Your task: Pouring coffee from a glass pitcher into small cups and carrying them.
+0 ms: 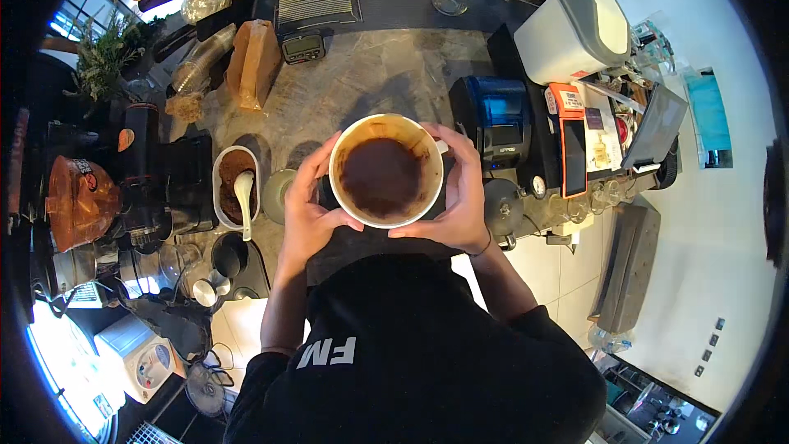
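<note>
Between my two hands I hold a round white cup (382, 126), seen from straight above. Dark brown contents (380, 177) fill its lower part, and brown smears coat the inner wall; whether they are liquid or powder I cannot tell. My left hand (306, 218) wraps the cup's left side, thumb near the lower rim. On the other side my right hand (462, 205) does the same, beside what looks like a small white handle (442, 147). Left of my left hand sits an oblong white tub (220, 197) of brown powder with a pale spoon (244, 197) in it.
A blue-and-black printer (493, 119) and an orange-edged card terminal (574, 148) stand to the right. A brown paper bag (253, 64) and a small dark timer (303, 48) are farther back. The grinder's orange hopper (82, 204) is at far left; a dark kettle (503, 208) is right.
</note>
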Available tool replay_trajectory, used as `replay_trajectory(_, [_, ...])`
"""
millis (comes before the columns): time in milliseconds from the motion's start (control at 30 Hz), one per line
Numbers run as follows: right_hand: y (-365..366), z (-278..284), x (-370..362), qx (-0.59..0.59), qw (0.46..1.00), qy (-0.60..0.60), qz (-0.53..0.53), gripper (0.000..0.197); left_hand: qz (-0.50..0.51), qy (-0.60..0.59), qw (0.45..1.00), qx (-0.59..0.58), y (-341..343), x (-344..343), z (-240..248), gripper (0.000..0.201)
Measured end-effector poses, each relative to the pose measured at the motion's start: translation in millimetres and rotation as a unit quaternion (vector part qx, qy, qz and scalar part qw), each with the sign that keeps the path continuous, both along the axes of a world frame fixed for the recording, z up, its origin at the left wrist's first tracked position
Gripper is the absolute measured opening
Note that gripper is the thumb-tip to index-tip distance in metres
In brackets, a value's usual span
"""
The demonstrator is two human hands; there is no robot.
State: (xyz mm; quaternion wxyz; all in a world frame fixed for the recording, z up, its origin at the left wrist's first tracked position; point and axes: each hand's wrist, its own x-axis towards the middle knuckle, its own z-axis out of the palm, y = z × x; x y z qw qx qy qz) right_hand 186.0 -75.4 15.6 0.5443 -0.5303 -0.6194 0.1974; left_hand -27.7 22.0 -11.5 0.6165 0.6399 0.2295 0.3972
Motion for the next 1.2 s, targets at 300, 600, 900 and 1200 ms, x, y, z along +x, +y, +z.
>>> replay_trajectory(300, [-1.7, 0.5, 0.2, 0.003, 1.000, 0.010, 0.012, 0.125, 0.002, 0.009, 1.000, 0.001, -1.8, -1.4, 0.5, 0.111])
replay_trajectory(600, [-2.7, -1.1, -2.9, 0.006, 0.999, 0.044, -0.015, 0.117, 0.000, 0.009, 1.000, 0.005, -2.9, -0.8, -0.2, 0.112])
replay_trajectory(900, [-3.6, -1.1, 2.2, 0.002, 1.000, 0.007, 0.011, 0.125, -0.005, -0.005, 1.000, 0.012, -3.2, -0.9, -2.2, 0.113])
replay_trajectory(1200, [-0.8, -2.7, -0.1, 0.004, 1.000, 0.019, 0.015, 0.125, 0.004, 0.013, 1.000, 0.005, -2.9, -3.3, -0.9, 0.112])
